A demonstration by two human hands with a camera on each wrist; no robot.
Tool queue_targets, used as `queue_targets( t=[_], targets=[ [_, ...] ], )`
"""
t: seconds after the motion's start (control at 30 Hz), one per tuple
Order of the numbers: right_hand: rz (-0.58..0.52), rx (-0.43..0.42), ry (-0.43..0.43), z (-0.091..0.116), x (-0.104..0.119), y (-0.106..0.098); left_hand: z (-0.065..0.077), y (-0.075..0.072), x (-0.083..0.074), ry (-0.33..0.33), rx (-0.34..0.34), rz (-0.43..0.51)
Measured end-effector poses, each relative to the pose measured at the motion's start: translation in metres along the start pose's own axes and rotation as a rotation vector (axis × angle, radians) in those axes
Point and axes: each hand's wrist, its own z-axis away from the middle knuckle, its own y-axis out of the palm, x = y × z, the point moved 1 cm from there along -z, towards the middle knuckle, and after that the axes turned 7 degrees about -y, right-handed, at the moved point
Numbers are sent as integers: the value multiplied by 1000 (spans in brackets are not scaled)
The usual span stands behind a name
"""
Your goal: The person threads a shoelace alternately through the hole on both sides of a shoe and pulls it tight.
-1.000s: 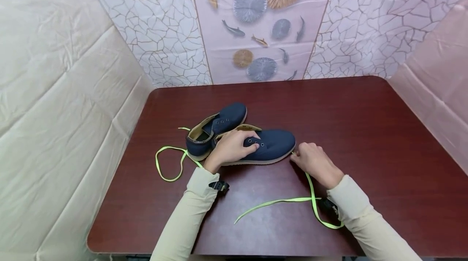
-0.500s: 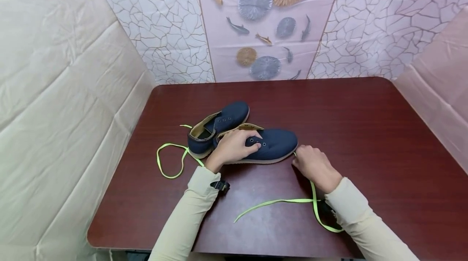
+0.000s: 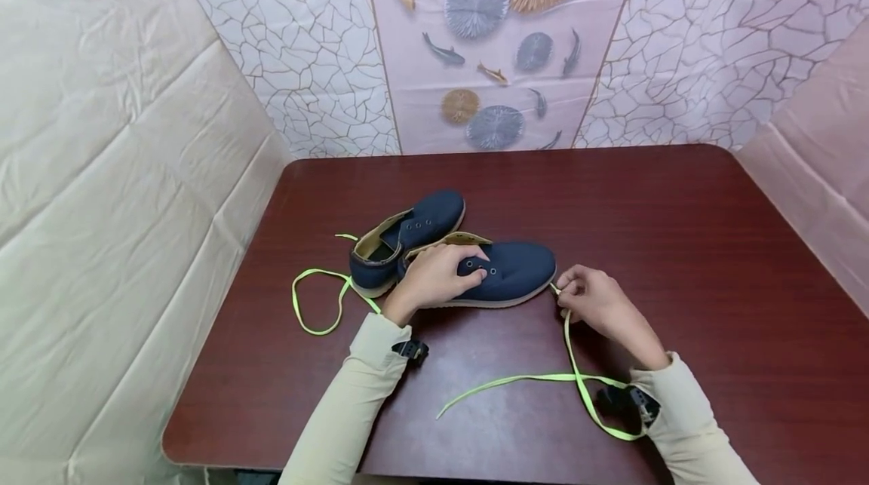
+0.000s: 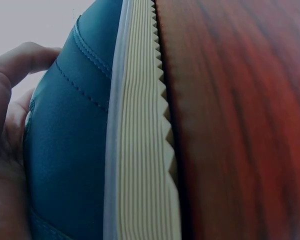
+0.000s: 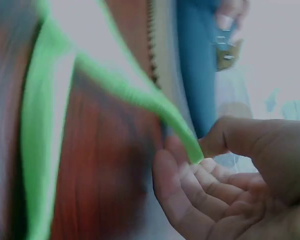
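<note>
A navy shoe (image 3: 519, 270) lies sole down on the table, toe to the right, bare eyelets showing beside its tongue. My left hand (image 3: 434, 274) grips its upper from above, thumb by the eyelets; in the left wrist view the fingers wrap over the top of the shoe (image 4: 72, 145). Just off the toe, my right hand (image 3: 600, 305) pinches a neon yellow-green shoelace (image 3: 569, 349) between thumb and fingers. That shoelace (image 5: 125, 82) runs down toward the wrist in a loop, and its far end trails left over the table.
Behind the held shoe stands a second navy shoe (image 3: 434, 217), angled back and touching it. Another yellow-green lace (image 3: 296, 304) curls on the table (image 3: 652, 221) at the left, partly under the shoes. Patterned cloth (image 3: 495, 32) hangs beyond the back edge.
My right hand has shifted slightly right and turned, so the thumb and fingers now show, pinching the lace. The left hand keeps its hold on the shoe.
</note>
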Motion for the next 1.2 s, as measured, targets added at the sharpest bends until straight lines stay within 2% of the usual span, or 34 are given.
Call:
queue_targets(
  t=[0.13,0.37,0.57,0.7,0.8,0.93,1.03,1.2],
  targets=[
    [-178,-34,-11,1,-1,1,1,1,1,6,-3,3],
    [-422,-19,-46,-2,8,5,3,1,2,6,-8,11],
    [-482,-71,-134,4,24,5,2,-1,1,15,-11,-1],
    [-520,-95,-174,0,29,8,1,-2,2,16,-14,-11],
    [-549,-72,-164,-9,28,12,1,-3,2,14,-20,-14],
    [-572,1,-109,-21,21,22,2,-1,2,7,-22,-14],
    [-577,36,-79,-24,18,30,2,0,2,8,-21,-13],
    [-568,47,-87,-25,19,40,3,0,2,18,-31,-13]
  ],
)
